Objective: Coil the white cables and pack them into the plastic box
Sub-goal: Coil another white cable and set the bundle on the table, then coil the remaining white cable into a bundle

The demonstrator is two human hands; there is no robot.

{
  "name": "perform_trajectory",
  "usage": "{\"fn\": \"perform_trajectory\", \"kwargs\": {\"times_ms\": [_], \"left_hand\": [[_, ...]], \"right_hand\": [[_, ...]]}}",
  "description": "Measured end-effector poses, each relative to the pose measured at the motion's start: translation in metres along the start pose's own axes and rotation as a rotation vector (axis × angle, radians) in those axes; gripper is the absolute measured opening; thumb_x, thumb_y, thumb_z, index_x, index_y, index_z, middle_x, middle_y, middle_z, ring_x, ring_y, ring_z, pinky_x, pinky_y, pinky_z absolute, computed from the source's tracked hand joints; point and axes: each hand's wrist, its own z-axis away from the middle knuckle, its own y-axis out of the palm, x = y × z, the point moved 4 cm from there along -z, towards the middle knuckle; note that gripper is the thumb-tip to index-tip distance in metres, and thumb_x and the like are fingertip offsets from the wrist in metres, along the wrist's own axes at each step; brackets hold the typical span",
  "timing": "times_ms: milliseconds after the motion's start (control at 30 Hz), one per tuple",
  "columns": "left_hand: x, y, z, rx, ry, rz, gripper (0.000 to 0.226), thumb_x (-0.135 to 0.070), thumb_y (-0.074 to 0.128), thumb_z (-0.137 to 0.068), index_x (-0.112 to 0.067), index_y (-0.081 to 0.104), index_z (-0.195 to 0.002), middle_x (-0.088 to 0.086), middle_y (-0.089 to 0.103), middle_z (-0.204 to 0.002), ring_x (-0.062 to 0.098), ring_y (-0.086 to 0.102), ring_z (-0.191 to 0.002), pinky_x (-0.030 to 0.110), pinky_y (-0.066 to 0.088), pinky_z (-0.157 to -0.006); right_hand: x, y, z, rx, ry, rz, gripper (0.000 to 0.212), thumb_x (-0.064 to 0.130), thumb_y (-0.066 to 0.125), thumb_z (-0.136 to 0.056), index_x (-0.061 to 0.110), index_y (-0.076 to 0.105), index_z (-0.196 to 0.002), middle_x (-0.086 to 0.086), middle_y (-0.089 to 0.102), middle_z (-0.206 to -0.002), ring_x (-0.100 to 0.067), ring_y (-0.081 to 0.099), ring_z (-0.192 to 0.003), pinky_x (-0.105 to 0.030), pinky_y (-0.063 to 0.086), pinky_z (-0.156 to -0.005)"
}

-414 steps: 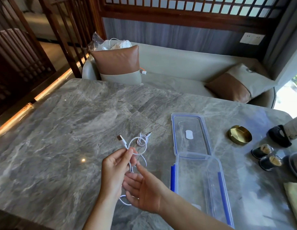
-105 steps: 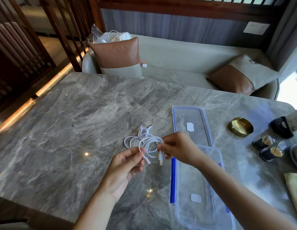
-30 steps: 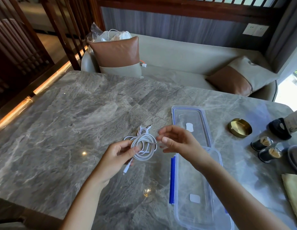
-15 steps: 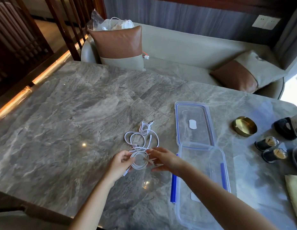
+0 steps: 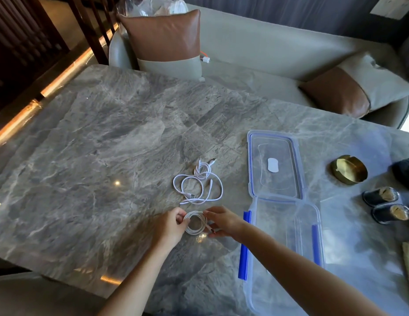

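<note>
I see the plastic box [image 5: 283, 242] lying open on the marble table [image 5: 96, 156], nothing in it that I can make out; its lid [image 5: 275, 165] lies flat at the box's far end, touching it. Just left of the box, my left hand [image 5: 170, 228] and right hand [image 5: 224, 222] pinch opposite sides of the coiled cable [image 5: 195, 223], a small tight white ring held low over the table. Beyond that ring, still left of the box, a loose cable [image 5: 197, 187] sprawls in open loops, plugs free. Further left of the box the tabletop runs bare to its edge; right of the box stands a brass dish [image 5: 348, 169].
</note>
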Motion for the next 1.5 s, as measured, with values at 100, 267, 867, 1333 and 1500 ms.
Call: {"fn": "perform_trajectory", "kwargs": {"times_ms": [100,267,867,1333,1500], "left_hand": [[-0.002,0.0,-0.001,0.014,0.018,-0.109,0.024,-0.012,0.073,-0.073,-0.028,0.057,-0.065,-0.013,0.053,-0.052,0.011,0.052,-0.051,0.031,0.046,-0.059],[-0.002,0.001,-0.003,0.043,0.043,-0.138,0.008,-0.01,0.073,-0.072,-0.013,0.066,-0.076,-0.013,0.051,-0.052,0.011,0.049,-0.051,0.027,0.041,-0.058],[-0.018,-0.019,-0.005,0.015,0.035,-0.206,0.014,-0.027,0.073,-0.075,-0.016,0.065,-0.072,-0.005,0.06,-0.06,0.025,0.065,-0.068,0.033,0.051,-0.065],[-0.131,-0.074,0.027,-0.018,0.415,-0.003,0.015,-0.015,0.062,-0.084,-0.024,0.073,-0.088,-0.008,0.065,-0.067,0.002,0.047,-0.056,0.014,0.034,-0.054],[-0.152,-0.089,0.043,0.072,0.47,0.094,0.016,-0.017,0.065,-0.085,-0.029,0.073,-0.078,-0.001,0.069,-0.071,0.004,0.045,-0.058,0.018,0.034,-0.055]], "right_hand": [[-0.001,-0.002,-0.008,-0.002,0.008,0.095,0.02,0.025,0.046,-0.097,0.011,0.056,-0.086,-0.004,0.048,-0.063,-0.012,0.05,-0.053,-0.027,0.051,-0.058],[-0.006,-0.008,-0.019,-0.025,0.005,0.269,0.021,0.014,0.046,-0.094,0.01,0.06,-0.079,-0.008,0.059,-0.07,-0.02,0.056,-0.061,-0.035,0.054,-0.063],[0.045,-0.035,-0.05,-0.32,-0.474,1.153,0.017,0.022,0.054,-0.086,0.029,0.064,-0.099,-0.001,0.053,-0.113,-0.03,0.063,-0.092,-0.028,0.036,-0.065],[0.139,-0.037,0.058,-0.07,-0.858,0.804,0.011,0.015,0.07,-0.082,0.009,0.074,-0.09,-0.004,0.062,-0.078,-0.016,0.056,-0.067,-0.025,0.047,-0.065],[0.155,-0.053,0.091,0.031,-0.771,0.212,0.01,0.001,0.06,-0.087,0.008,0.067,-0.088,0.007,0.062,-0.064,-0.006,0.056,-0.051,-0.018,0.051,-0.055]]}}
